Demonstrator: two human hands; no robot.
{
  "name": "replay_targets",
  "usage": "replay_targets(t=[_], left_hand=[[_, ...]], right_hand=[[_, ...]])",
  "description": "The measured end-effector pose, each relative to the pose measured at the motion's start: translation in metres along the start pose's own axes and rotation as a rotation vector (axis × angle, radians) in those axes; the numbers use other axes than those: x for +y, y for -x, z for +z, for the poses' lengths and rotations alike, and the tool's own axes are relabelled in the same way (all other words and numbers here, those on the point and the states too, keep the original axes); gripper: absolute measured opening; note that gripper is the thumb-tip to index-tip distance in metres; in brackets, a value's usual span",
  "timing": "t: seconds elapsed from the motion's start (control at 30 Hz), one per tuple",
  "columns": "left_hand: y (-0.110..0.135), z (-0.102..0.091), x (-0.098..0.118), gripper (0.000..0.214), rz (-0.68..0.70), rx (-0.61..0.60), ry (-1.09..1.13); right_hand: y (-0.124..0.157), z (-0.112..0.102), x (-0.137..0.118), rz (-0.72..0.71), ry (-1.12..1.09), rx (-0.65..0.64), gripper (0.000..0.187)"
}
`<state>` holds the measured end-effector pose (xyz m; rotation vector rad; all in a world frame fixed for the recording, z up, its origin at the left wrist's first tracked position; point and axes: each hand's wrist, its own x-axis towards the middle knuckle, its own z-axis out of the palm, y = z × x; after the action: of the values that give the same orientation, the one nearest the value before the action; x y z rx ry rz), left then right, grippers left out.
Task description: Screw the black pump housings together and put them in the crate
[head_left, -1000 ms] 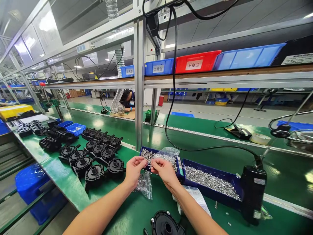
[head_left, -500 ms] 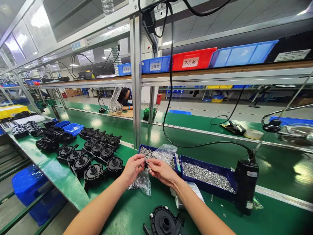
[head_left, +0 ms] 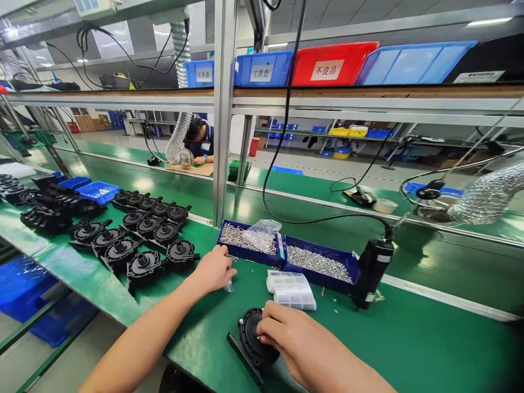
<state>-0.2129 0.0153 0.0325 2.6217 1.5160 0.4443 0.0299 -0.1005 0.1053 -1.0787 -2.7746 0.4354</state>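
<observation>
My left hand (head_left: 215,269) is closed, its fingers curled down over a clear plastic bag (head_left: 230,285) that mostly hides beneath it; what the fingertips hold is out of sight. In front of me a round black plastic housing (head_left: 250,323) with a flat foot lies tilted on the green bench. My right hand (head_left: 289,335) covers its right side, thumb and fingers pinched at the middle. A tiny bright bit shows at those fingertips, too small to name. Beyond the left hand stands a blue tray of screws (head_left: 233,236), beside a blue tray of small metal nuts or washers (head_left: 319,265).
Rows of similar black housings (head_left: 143,265) fill the left of the bench. A roll of printed labels (head_left: 292,289) lies near the trays. A black electric screwdriver (head_left: 372,267) stands at the right, its cable arching overhead. Another person (head_left: 200,139) sits across the line.
My hands, together above the bag before, have parted. The right came down to the black housing; the left dropped onto the bag. The view has tilted down and shifted right.
</observation>
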Motion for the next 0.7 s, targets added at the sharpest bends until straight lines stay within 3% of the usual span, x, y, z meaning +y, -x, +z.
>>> replay_targets(t=[0.17,0.3,0.43,0.63,0.7], left_hand=[[0.005,-0.004,0.001,0.023,-0.112,-0.037,-0.049],[0.009,-0.003,0.004,0.013,-0.181,-0.086,-0.082],[0.01,-0.003,0.006,0.024,-0.203,-0.143,-0.08],[0.004,-0.005,0.003,0.022,-0.215,-0.209,-0.08],[0.002,-0.004,0.001,0.022,-0.217,-0.217,-0.078]], right_hand=[[0.01,0.019,-0.01,-0.137,0.19,0.089,0.028],[0.013,0.036,-0.014,-0.145,0.348,0.116,0.025],[0.013,0.05,-0.019,-0.15,0.46,0.153,0.019],[0.005,0.053,-0.039,-0.261,0.638,0.195,0.011],[0.004,0.049,-0.039,-0.266,0.63,0.206,0.024]])
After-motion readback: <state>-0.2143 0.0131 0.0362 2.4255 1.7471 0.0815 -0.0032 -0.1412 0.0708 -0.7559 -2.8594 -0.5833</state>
